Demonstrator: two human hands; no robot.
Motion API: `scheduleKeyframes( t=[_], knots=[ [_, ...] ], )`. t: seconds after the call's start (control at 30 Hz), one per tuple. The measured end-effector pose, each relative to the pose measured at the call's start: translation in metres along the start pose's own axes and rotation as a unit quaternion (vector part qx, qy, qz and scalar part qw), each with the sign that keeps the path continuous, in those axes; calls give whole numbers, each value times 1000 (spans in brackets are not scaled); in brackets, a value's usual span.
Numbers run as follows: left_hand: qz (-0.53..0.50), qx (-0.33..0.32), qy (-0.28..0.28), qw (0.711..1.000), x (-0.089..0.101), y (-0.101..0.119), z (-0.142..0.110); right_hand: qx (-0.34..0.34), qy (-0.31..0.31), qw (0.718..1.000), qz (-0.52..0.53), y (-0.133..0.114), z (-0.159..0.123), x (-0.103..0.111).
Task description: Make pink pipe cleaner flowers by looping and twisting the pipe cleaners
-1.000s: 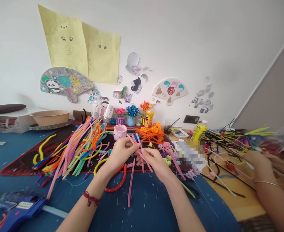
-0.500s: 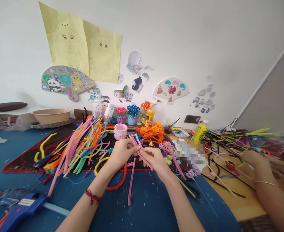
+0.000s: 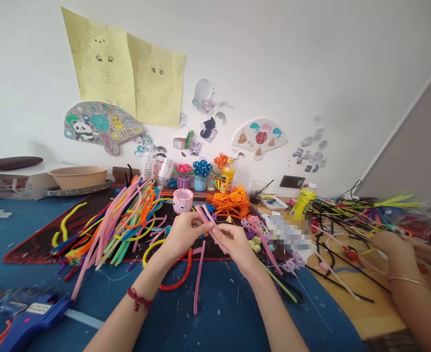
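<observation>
Between my two hands are pink pipe cleaners [image 3: 205,213], held side by side and slanting down to the right. My left hand [image 3: 186,230] pinches them near their middle, fingers closed. Close against it, my right hand [image 3: 233,239] is closed on their lower part. One more pink pipe cleaner [image 3: 199,278] lies on the blue mat below my hands. A small pink pot [image 3: 183,201] stands just behind my left hand. Red and yellow pipe cleaners [image 3: 181,287] curve in a loop under my left wrist.
A heap of coloured pipe cleaners [image 3: 105,220] lies at the left, with a blue glue gun [image 3: 32,318] nearer me. Orange pipe-cleaner pieces [image 3: 233,200] and a yellow bottle [image 3: 304,199] sit behind. Another person's hands [image 3: 395,249] work at the right.
My hands stay together on the pink pipe cleaners, with only a slight shift of the right fingers. The rest of the table looks the same.
</observation>
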State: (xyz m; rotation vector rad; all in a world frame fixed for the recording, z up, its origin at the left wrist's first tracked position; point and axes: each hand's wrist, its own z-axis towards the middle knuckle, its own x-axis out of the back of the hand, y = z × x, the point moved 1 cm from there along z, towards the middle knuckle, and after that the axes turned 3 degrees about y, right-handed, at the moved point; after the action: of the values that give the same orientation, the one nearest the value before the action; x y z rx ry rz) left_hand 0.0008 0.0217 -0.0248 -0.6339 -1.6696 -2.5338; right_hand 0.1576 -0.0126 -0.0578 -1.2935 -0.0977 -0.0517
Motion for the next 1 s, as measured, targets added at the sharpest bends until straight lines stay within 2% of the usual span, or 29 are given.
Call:
scheduleKeyframes(
  t=[0.13,0.4,1.0],
  knots=[
    [-14,-1,24,1000,2,2,1,8,7,1000,8,1,0,0],
    [-35,-12,16,999,0,1,1,-9,1,1000,-6,-6,-2,-2],
    [-30,-5,7,1000,2,10,-1,12,-26,999,-18,-7,-3,-2]
  ],
)
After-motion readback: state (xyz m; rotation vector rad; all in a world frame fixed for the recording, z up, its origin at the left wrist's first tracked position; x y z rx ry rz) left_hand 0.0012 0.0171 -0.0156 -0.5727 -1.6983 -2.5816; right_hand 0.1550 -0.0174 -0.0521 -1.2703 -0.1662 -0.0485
